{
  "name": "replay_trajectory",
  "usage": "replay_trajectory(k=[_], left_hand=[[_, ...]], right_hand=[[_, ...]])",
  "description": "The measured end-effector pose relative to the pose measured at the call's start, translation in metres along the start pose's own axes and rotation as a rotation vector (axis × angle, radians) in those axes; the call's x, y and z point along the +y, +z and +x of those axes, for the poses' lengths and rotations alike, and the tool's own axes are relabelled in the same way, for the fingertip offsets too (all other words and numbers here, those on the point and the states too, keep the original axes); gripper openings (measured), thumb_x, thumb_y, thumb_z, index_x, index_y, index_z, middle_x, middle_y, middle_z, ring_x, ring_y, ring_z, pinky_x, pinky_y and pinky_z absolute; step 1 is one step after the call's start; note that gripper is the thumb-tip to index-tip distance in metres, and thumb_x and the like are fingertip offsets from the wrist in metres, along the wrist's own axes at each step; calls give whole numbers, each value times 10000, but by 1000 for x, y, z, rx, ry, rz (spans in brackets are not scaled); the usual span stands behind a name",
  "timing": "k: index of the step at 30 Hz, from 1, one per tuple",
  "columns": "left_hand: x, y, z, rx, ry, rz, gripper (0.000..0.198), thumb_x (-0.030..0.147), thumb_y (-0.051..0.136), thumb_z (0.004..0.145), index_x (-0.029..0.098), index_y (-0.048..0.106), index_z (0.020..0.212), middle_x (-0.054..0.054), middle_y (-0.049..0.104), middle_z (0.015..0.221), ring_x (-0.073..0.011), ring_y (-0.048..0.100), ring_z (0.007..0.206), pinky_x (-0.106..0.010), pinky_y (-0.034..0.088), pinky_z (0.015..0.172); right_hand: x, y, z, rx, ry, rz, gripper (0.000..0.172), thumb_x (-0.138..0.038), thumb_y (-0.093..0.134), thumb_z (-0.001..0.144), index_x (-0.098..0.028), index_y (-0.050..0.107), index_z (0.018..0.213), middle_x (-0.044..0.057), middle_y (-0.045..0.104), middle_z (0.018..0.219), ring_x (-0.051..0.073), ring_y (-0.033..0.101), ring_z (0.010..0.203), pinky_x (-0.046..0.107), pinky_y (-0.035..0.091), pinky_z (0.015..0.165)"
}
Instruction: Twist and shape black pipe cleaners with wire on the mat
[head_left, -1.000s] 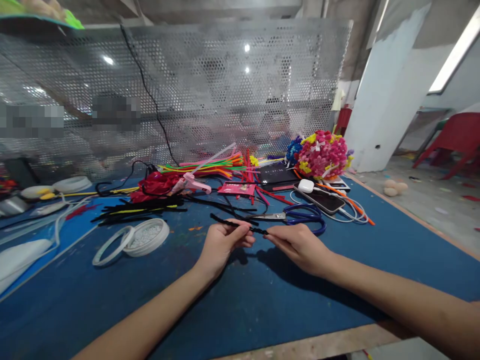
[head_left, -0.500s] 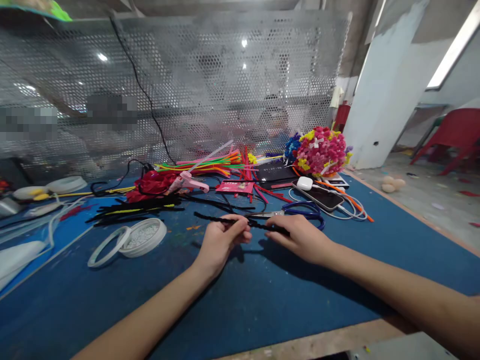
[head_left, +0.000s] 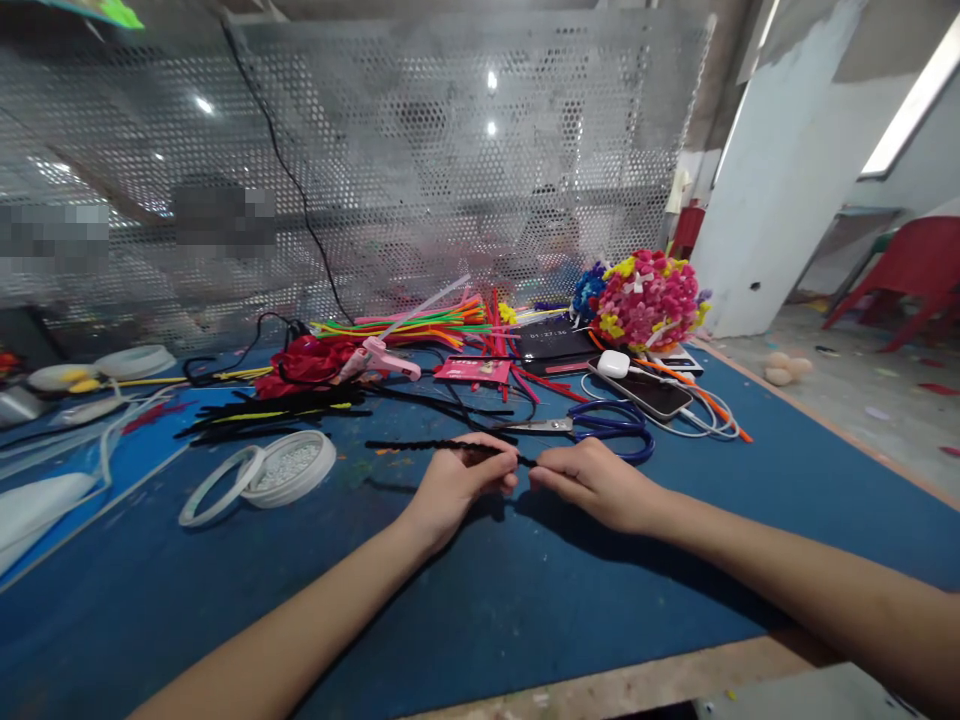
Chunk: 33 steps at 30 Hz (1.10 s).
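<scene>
A black twisted pipe cleaner (head_left: 405, 446) runs level above the blue table, held in both hands. My left hand (head_left: 469, 480) is closed round it, and a long end sticks out to the left. Close by, my right hand (head_left: 592, 480) pinches the pipe cleaner at its right part; only a short stretch shows between the hands. Just behind them lie blue-handled scissors (head_left: 611, 425), their blades pointing left. Further left, more black pipe cleaners (head_left: 270, 415) rest in a pile with a yellow strip among them.
A round white tub of small beads (head_left: 292, 470) stands left, its ring lid (head_left: 217, 490) leaning on it. Behind are a pink glue gun (head_left: 382, 358), colourful pipe cleaners (head_left: 420, 322), a pink packet (head_left: 472, 369), a phone (head_left: 652, 393) with a white cable, and a fuzzy flower bouquet (head_left: 649, 300).
The pipe cleaner's left end now reaches further left. My hands have come closer together, with my right fingers now pinched near my left fingertips. The scissors show more fully.
</scene>
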<state>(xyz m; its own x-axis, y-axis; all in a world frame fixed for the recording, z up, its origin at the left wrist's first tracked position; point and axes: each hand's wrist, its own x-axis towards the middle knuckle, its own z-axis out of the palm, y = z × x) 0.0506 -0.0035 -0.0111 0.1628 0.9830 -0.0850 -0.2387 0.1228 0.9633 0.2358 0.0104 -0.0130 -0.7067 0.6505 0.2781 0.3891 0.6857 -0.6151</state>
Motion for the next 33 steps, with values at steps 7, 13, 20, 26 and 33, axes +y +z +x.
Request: replay_trajectory(k=[7,13,20,26,33], left_hand=[[2,-8,9,153,41,-160,277,262,830,526,111,678,703,10,618,568,-57,557,487,-142,485,493],[12,-19,17,302,179,-276,200,291,684,750,94,650,749,-5,609,584,-63,552,495,-150,485,494],[85,-87,29,611,391,-429,411,208,163,986,163,432,679,5,605,667,-57,605,634,-165,508,635],[125,-154,14,741,452,-365,583,394,-57,950,190,466,794,-9,576,701,-130,596,778,-218,499,623],[117,-207,17,562,402,-47,827,528,-235,810,193,521,792,-21,545,577,-212,608,785,-329,464,608]], right_hand=[[4,0,3,42,131,99,344,-329,386,927,-141,613,749,-53,386,492,72,348,456,190,269,473],[14,2,5,103,230,339,392,-411,365,916,-126,615,814,-54,402,466,72,350,433,193,277,456],[21,1,6,123,319,538,442,-519,352,883,-125,552,899,-57,426,489,76,360,417,190,253,414],[18,4,5,77,284,425,378,-461,375,897,-135,566,879,-43,446,521,81,376,457,196,272,429],[17,5,6,69,293,397,347,-448,391,899,-149,563,859,-43,457,527,87,381,457,207,273,435]])
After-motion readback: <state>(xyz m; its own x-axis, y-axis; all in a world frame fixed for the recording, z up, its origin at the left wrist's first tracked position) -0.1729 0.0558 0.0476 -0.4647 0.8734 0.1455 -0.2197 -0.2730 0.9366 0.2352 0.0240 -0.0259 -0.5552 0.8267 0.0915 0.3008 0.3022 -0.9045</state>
